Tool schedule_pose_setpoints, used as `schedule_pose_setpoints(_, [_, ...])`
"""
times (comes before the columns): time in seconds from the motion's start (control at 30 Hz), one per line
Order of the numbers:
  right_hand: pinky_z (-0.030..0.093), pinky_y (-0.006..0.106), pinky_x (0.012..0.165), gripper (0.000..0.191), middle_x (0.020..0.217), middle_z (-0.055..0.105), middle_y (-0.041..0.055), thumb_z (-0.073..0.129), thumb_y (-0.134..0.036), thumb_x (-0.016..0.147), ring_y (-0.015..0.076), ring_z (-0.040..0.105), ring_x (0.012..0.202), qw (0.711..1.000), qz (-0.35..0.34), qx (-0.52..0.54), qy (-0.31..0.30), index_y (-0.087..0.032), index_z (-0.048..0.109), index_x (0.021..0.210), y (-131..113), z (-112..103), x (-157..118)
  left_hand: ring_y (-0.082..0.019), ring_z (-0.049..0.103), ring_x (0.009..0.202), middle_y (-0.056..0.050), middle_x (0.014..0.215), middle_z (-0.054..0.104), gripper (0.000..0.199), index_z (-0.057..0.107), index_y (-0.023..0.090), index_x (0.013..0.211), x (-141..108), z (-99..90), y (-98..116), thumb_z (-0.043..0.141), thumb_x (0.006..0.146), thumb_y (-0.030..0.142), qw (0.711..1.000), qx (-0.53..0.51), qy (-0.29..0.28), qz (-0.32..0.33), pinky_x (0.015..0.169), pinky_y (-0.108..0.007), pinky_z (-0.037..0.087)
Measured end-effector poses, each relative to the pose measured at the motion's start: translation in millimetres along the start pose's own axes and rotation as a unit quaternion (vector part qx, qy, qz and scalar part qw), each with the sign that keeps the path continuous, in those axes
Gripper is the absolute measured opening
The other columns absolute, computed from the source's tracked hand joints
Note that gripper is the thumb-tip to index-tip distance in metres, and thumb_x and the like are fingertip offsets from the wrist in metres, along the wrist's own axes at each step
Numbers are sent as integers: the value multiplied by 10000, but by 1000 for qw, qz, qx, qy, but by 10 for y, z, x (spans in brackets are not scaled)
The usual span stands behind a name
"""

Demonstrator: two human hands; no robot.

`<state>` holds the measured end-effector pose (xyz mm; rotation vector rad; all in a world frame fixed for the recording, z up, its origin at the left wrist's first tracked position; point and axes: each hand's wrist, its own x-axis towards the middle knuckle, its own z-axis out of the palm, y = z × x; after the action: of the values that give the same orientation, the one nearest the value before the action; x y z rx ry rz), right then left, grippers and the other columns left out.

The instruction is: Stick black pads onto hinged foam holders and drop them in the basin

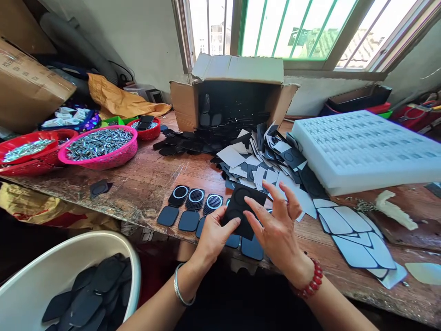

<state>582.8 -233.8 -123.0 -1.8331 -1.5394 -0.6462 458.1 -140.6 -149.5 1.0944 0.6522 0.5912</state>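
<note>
A thin black square sheet (pixel 245 207) with a round outline is pinched at its lower left edge by my left hand (pixel 214 233). Over its right side is my right hand (pixel 277 225), fingers spread, the index fingertip close to the round outline; whether it touches is unclear. Below and left of the sheet, dark rounded square pieces (pixel 188 220) lie in a row near the table edge. Behind them stands a row of black pieces with white rings (pixel 196 196). A heap of black and white sheets (pixel 253 161) lies just beyond my hands.
An open cardboard box (pixel 185 103) stands at the back. White foam trays (pixel 372 147) are on the right, with white-faced pieces (pixel 358 234) before them. A pink basket (pixel 99 161) of metal parts sits left. A white tub (pixel 134 266) holding black pieces is lower left.
</note>
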Motion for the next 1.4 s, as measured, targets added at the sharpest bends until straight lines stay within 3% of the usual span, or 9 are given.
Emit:
schedule_pose_setpoints(0.17, [452, 500, 923, 153, 1116, 678, 95, 622, -218, 912, 297, 538, 1101, 991, -5, 116, -68, -238, 720, 1027, 39, 71, 95, -205, 648, 882, -32, 925, 740, 275, 744, 159, 1024, -34, -28, 23, 717, 794, 309, 992, 86, -49, 75, 825, -278, 487])
schedule_pose_setpoints(0.37, [520, 338, 754, 100, 866, 686, 49, 594, -163, 918, 195, 616, 836, 959, -37, 229, -164, -205, 684, 910, 113, 8, 195, -237, 640, 892, -41, 927, 748, 204, 782, 194, 957, -71, -93, 105, 677, 824, 307, 975, 187, -66, 101, 862, -320, 471])
schedule_pose_setpoints(0.5, [510, 324, 715, 159, 834, 645, 57, 515, -129, 953, 190, 580, 803, 965, -77, 202, -147, -185, 656, 903, 67, -25, 165, -166, 545, 734, -8, 728, 644, 360, 768, 172, 841, -84, -98, 165, 603, 880, 489, 981, 143, -108, 70, 717, -261, 423])
schedule_pose_setpoints(0.6, [517, 330, 736, 172, 861, 644, 66, 511, -98, 950, 187, 565, 815, 970, -105, 180, -121, -181, 650, 892, 23, -17, 117, -110, 385, 600, 31, 576, 470, 501, 688, 160, 636, -67, -73, 157, 603, 839, 611, 992, 101, -68, 42, 592, -235, 325])
schedule_pose_setpoints(0.83, [513, 399, 863, 186, 1036, 637, 97, 555, -49, 913, 229, 563, 1019, 977, -172, 124, -38, -187, 645, 999, 50, 66, -86, -95, 399, 569, 26, 589, 500, 439, 639, 145, 639, 15, -11, 50, 790, 637, 557, 992, -53, -47, -106, 545, -225, 316])
schedule_pose_setpoints(1.0, [507, 394, 891, 183, 987, 638, 77, 575, -10, 876, 209, 583, 987, 971, -178, 155, -40, -183, 614, 921, -3, -70, -158, -68, 334, 511, 51, 547, 431, 527, 537, 158, 576, 72, -35, 18, 819, 542, 603, 992, -35, -25, -117, 488, -216, 263])
schedule_pose_setpoints(1.1, [525, 360, 850, 218, 953, 625, 64, 606, 19, 837, 196, 591, 955, 965, -137, 220, -29, -184, 615, 918, -145, -329, -139, -71, 344, 496, 51, 564, 446, 547, 533, 167, 608, 136, -75, -8, 795, 544, 643, 995, -22, -3, -102, 475, -217, 261])
schedule_pose_setpoints(1.23, [538, 307, 763, 171, 913, 576, 51, 635, -35, 838, 186, 603, 894, 938, 33, 346, -1, -200, 608, 875, -365, -647, -81, -94, 395, 528, 42, 594, 481, 532, 577, 166, 674, 219, -60, -71, 754, 578, 658, 998, 11, 23, -64, 501, -225, 300])
schedule_pose_setpoints(1.4, [543, 268, 671, 113, 889, 603, 36, 636, -185, 898, 166, 618, 800, 886, 161, 429, -66, -218, 610, 793, -476, -522, -70, -91, 383, 571, 49, 600, 476, 363, 558, 164, 615, 224, 67, -127, 782, 638, 449, 997, 69, 14, -10, 545, -225, 304])
